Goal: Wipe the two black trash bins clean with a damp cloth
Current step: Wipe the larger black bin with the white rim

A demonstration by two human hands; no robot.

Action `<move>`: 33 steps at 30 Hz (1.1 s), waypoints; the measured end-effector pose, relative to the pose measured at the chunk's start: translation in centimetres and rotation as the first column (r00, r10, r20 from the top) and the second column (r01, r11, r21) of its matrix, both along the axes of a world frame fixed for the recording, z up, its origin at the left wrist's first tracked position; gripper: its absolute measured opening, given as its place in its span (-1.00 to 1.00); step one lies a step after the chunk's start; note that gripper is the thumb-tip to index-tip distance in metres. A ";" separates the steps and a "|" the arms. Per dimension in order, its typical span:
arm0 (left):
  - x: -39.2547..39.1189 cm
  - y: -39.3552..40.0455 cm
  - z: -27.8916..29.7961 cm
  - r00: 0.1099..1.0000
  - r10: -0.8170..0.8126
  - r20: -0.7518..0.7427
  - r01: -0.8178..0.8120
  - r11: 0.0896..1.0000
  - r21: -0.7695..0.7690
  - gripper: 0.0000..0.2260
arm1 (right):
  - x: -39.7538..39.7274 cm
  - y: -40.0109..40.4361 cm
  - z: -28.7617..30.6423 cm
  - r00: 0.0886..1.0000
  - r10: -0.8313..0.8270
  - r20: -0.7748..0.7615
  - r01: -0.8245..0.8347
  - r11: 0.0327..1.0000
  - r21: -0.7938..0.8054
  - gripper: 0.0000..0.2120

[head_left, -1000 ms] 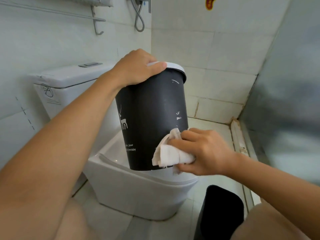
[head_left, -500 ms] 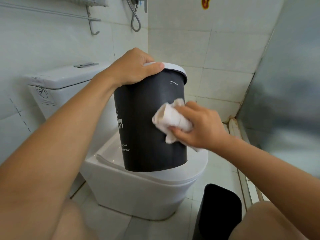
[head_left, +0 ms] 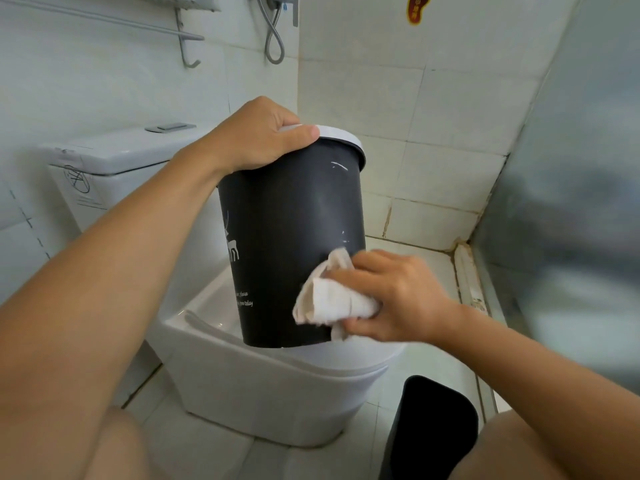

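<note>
A round black trash bin (head_left: 287, 230) with a white rim and a white deer print stands on the closed toilet lid (head_left: 346, 358). My left hand (head_left: 256, 133) grips its rim at the top left. My right hand (head_left: 391, 299) holds a crumpled white cloth (head_left: 329, 303) against the bin's lower right side. White scuff marks show on the bin's upper right wall. A second black bin (head_left: 433, 427) stands on the floor at the lower right, partly hidden by my leg.
The white toilet tank (head_left: 110, 161) stands behind at the left. A towel rail (head_left: 104, 22) and a shower hose (head_left: 273, 39) hang on the tiled wall. A glass partition (head_left: 571, 220) closes off the right side. My knees fill the bottom corners.
My right hand has slid the cloth back down the bin's right side, from mid-height to near the base. My left hand still holds the rim.
</note>
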State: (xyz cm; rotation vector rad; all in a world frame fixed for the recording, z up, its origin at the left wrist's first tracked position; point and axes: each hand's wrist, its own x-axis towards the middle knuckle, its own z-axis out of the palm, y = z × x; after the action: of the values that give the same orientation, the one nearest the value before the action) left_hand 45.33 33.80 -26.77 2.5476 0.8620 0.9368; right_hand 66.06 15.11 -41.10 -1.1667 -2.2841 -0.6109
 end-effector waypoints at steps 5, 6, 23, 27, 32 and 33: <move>0.0 -0.5 0.2 0.999 -0.033 -0.013 0.034 0.999 0.012 -0.48 | -0.6 3.1 4.1 0.899 -0.175 -0.402 0.215 0.975 0.057 -0.62; -0.2 -0.4 0.2 0.999 -0.032 -0.010 0.032 0.999 0.006 -0.48 | -0.7 3.5 4.4 0.870 -0.189 -0.456 0.233 0.972 0.041 -0.65; 1.5 -0.6 0.5 0.998 -0.046 -0.032 0.046 0.999 0.002 -0.47 | 1.3 0.8 1.9 0.985 -0.097 -0.145 0.106 0.993 0.055 -0.57; 1.5 -0.6 0.4 0.999 -0.046 -0.027 0.046 0.999 -0.006 -0.46 | 0.7 4.0 6.3 0.823 -0.232 -0.519 0.290 0.957 0.032 -0.67; 1.1 0.0 0.2 0.998 -0.055 -0.010 0.054 0.998 -0.028 -0.45 | -1.4 4.6 6.9 0.812 -0.267 -0.518 0.338 0.940 0.046 -0.69; 1.0 0.1 0.2 0.998 -0.057 -0.014 0.056 0.998 -0.026 -0.45 | -1.9 4.1 6.6 0.874 -0.231 -0.428 0.294 0.952 0.088 -0.71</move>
State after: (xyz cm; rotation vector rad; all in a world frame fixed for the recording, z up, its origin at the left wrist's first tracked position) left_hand 46.38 33.90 -26.59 2.5463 0.7968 0.8854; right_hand 64.11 19.26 -34.49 -1.3941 -1.7080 -0.5590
